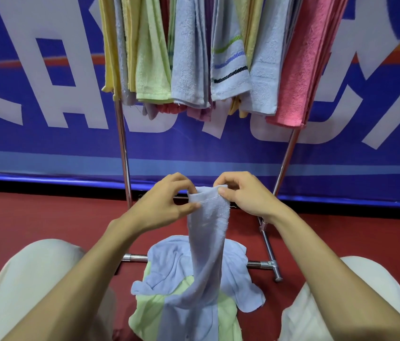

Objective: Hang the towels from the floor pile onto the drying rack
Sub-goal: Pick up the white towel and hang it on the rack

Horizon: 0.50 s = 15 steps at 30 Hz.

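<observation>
At 6 o'clock the floor pile (pixel 169 274) of blue and green towels lay between your knees. Above it, your left hand (pixel 167 200) and right hand (pixel 245 195) each had a grip pinched on the top hem of 1 pale blue towel (pixel 208 232), its tail trailing onto the pile. At 12 o'clock stood the drying rack (pixel 124 153), hung with towels.

1. Left hand (pixel 167 203) and right hand (pixel 245 198): bare, with short-trimmed nails.
2. Both forearms are bare all the way to the lower corners of the frame.
3. Trousers: loose, cream/off-white. Left leg (pixel 34 279) is at lower left, right leg (pixel 371 303) at lower right.
4. Right leg fabric shows a faint woven check. Left leg looks plain, with soft creases.
</observation>
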Tool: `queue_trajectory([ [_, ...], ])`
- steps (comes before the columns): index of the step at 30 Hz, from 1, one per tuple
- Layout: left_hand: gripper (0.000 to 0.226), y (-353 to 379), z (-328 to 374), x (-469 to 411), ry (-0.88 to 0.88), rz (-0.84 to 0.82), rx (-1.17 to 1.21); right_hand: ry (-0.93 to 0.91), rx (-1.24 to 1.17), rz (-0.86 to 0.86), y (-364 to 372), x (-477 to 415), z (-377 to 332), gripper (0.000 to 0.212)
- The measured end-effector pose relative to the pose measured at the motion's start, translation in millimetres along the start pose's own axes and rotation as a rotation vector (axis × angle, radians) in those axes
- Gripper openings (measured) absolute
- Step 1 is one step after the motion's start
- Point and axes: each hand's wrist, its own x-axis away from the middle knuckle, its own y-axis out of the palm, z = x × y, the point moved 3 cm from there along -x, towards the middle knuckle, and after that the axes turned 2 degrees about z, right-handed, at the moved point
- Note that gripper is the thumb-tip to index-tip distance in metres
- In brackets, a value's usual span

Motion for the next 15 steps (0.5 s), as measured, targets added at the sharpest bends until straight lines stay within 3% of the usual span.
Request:
queue_trajectory([
  [3, 0.027, -0.4, -3.8, 0.5, -0.045, 0.003, -0.167, 0.002, 0.045, 0.028, -3.6, -0.1, 0.4, 0.024],
  [6, 0.029, -3.6, 6.0, -0.2, -0.029, 0.203, -0.229, 0.028, 0.103, 0.121, -4.9, -3.8, 3.0, 0.017],
  [11, 0.027, 2.4, 10.2, -1.8, -0.077, 0.293, 0.066, 0.029, 0.170, 0.228, -3.0, -9.0, 6.4, 0.014],
  [15, 0.023, 6.1, 24.1, -2.0, -0.133, 0.440, 0.160, -0.018, 0.141, 0.288, -2.1, -5.9, -0.2, 0.017],
])
